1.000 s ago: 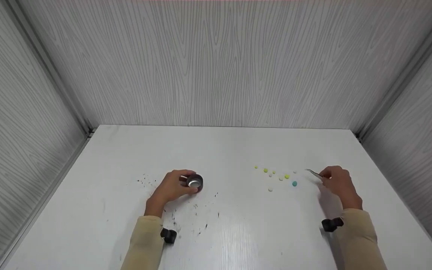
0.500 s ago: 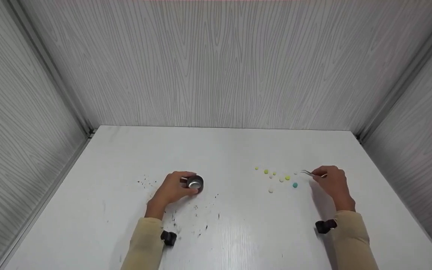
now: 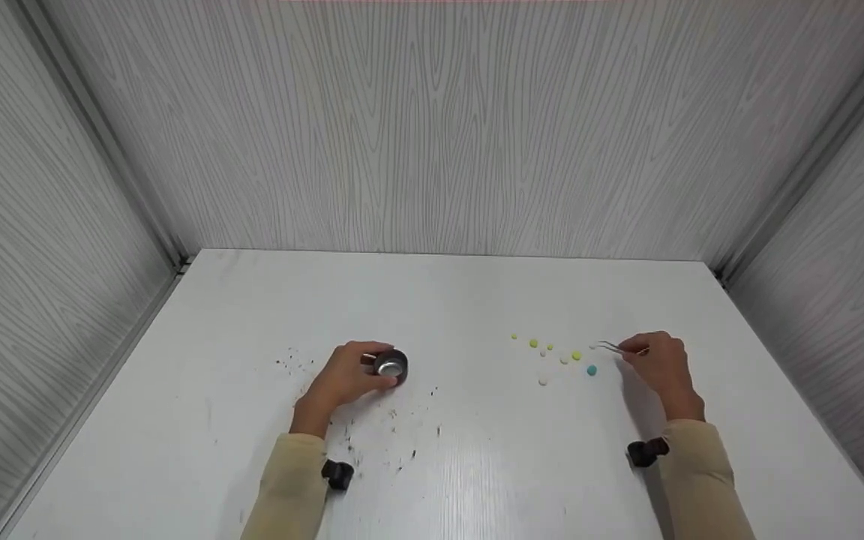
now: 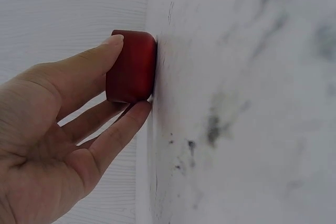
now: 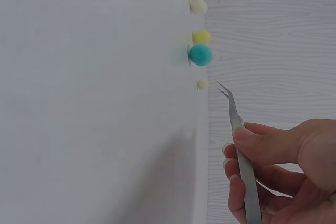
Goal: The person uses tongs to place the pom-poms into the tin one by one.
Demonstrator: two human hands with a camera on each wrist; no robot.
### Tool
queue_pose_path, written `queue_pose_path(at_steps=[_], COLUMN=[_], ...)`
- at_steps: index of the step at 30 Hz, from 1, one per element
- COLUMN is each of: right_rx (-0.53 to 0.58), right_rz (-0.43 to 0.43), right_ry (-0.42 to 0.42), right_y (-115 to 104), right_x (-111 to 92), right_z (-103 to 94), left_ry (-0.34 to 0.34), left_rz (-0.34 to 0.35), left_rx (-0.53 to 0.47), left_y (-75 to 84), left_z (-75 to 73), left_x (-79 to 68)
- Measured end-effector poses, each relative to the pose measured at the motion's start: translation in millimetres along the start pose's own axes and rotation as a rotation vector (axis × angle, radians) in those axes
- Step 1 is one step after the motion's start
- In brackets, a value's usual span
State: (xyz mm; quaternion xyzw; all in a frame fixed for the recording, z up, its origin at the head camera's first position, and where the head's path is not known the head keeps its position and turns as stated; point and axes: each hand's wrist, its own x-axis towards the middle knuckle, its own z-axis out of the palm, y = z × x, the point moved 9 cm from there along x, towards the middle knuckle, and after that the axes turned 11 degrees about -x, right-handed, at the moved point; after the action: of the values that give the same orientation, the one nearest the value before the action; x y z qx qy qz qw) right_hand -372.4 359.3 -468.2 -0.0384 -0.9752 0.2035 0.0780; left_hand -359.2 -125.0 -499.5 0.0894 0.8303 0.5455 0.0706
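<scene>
My left hand (image 3: 343, 377) holds a small round cup (image 3: 391, 365) between thumb and fingers; its inside is shiny metal. In the left wrist view the cup's outer wall (image 4: 134, 66) is red, and it sits low at the table surface. My right hand (image 3: 661, 367) pinches a pair of metal tweezers (image 5: 247, 174) with bent tips, slightly parted and with nothing between them. Close to those tips lies a tiny pale pompom (image 5: 202, 84). A teal pompom (image 3: 592, 370) and a bright yellow one (image 3: 576, 355) lie just left of the tweezers.
More small yellow and pale pompoms, one white (image 3: 542, 382), are scattered left of the right hand. Dark specks and smudges (image 3: 349, 450) mark the white table (image 3: 477, 292) around the left forearm. Wood-grain panels (image 3: 432, 135) enclose the back and sides.
My right hand has moved left with the tweezers, bringing their tips to the tiny pale pompom. The left hand and cup have stayed in place.
</scene>
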Motion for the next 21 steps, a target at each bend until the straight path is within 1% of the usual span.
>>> queue_pose_path(at_steps=[10, 18, 21], right_rx=[-0.001, 0.008, 0.007], right_rz=[0.024, 0.062, 0.054], right_ry=[-0.038, -0.092, -0.086], right_y=[3, 5, 3], right_x=[3, 4, 4], right_z=[7.2, 11.4, 10.9], left_ry=[0.006, 0.003, 0.006], left_rz=[-0.012, -0.031, -0.036], left_rx=[-0.004, -0.009, -0.006], left_y=[0.9, -1.3, -1.8], left_z=[0.5, 0.5, 0.0], left_x=[-0.6, -0.6, -0.7])
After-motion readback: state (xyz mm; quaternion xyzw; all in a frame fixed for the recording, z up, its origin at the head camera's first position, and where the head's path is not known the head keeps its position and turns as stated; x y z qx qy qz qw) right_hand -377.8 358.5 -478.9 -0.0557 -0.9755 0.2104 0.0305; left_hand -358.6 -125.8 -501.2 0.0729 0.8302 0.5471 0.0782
